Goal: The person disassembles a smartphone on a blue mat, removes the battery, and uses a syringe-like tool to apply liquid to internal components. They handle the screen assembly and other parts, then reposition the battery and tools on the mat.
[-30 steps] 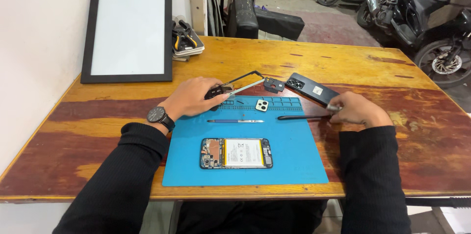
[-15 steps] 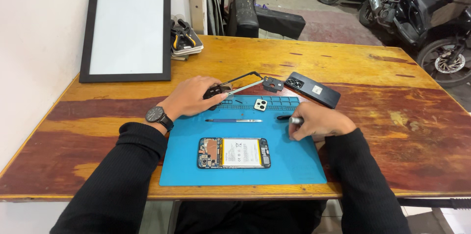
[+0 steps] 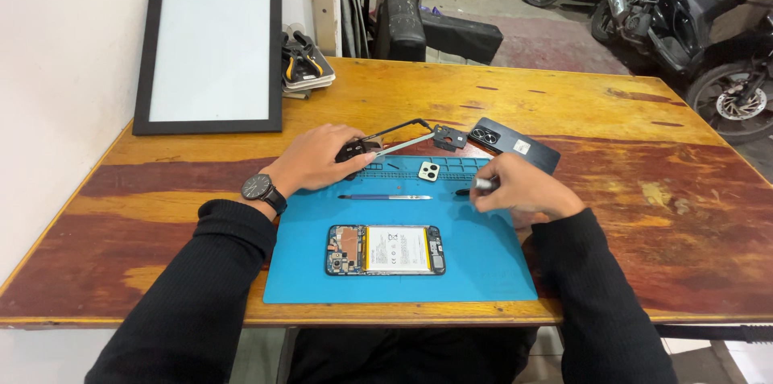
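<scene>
Both hands on blue mat [image 3: 483,271]. Right hand [image 3: 523,191] has pulled in from mat's far edge, fingers now closed around screwdriver [image 3: 475,187]. Left hand [image 3: 318,158] stays curled over dark part, possibly frame piece. Opened phone [image 3: 385,249] lies mid-mat, untouched.

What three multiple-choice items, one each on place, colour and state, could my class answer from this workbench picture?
1. Where does the opened phone lie? A on the blue mat; B on the bare table; C in the white-faced frame.
2. What colour is the mat? A red; B blue; C green.
3. What is the right hand doing? A lying flat and empty; B out of view; C gripping a slim tool.

Answers: 1 A, the mat shows all round the phone. 2 B, it is plainly blue. 3 C, the fingers close on the tool.
</scene>
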Available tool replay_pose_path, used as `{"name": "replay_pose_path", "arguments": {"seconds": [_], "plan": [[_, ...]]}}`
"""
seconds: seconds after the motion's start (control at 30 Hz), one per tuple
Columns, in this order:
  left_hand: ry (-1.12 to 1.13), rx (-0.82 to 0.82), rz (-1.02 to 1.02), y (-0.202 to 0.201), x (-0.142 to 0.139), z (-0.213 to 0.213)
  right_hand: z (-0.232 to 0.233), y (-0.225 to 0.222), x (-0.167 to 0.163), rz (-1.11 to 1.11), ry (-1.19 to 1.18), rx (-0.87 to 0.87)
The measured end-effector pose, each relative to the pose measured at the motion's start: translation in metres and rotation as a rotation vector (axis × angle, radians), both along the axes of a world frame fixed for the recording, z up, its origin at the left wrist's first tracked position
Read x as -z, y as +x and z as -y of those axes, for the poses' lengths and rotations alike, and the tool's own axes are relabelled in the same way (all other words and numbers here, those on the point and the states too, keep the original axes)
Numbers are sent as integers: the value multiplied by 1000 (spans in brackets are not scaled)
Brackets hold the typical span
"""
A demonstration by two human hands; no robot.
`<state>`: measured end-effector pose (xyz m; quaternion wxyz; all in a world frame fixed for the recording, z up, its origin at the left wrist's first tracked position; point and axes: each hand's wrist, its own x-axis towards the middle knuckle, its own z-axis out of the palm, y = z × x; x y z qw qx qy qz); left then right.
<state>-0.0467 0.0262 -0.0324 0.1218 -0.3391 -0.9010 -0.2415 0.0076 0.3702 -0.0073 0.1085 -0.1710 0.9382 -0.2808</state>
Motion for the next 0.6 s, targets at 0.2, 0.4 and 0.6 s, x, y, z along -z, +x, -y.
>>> {"name": "replay_pose_path", "arguments": {"seconds": [0.2, 0.4, 0.6], "plan": [[7, 4, -7, 0, 1, 0, -10, 0, 0, 225, 91, -16], [-15, -6, 26, 1, 1, 0, 0, 2, 3, 214, 175, -19], [-3, 4, -12, 3, 0, 0, 7, 5, 4, 235, 140, 21]]}}
